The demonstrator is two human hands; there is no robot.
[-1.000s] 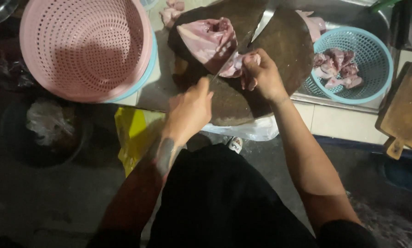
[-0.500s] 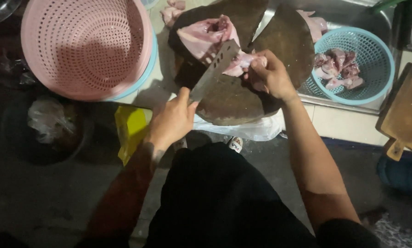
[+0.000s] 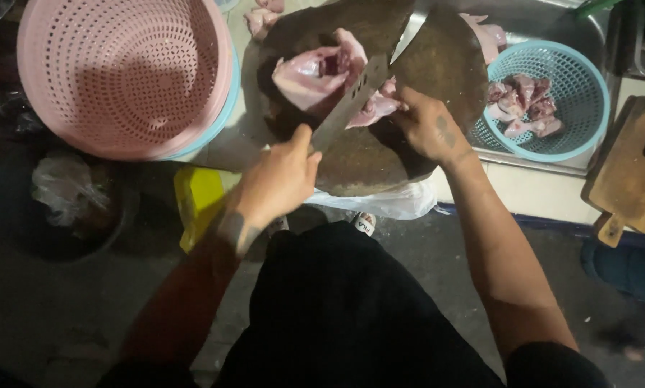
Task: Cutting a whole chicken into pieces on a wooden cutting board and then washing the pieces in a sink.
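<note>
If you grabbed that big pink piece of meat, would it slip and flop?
Probably slippery: the meat looks wet and shiny, and the right hand pins a piece down while the left hand holds the cleaver. Likely floppy too, as it slumps on the board. It looks fairly heavy.

2 baskets [image 3: 121, 79], 1 cleaver [image 3: 347, 104], 2 boards [image 3: 437, 65]

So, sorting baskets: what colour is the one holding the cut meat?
Light blue basket, seen in the head view.
</note>
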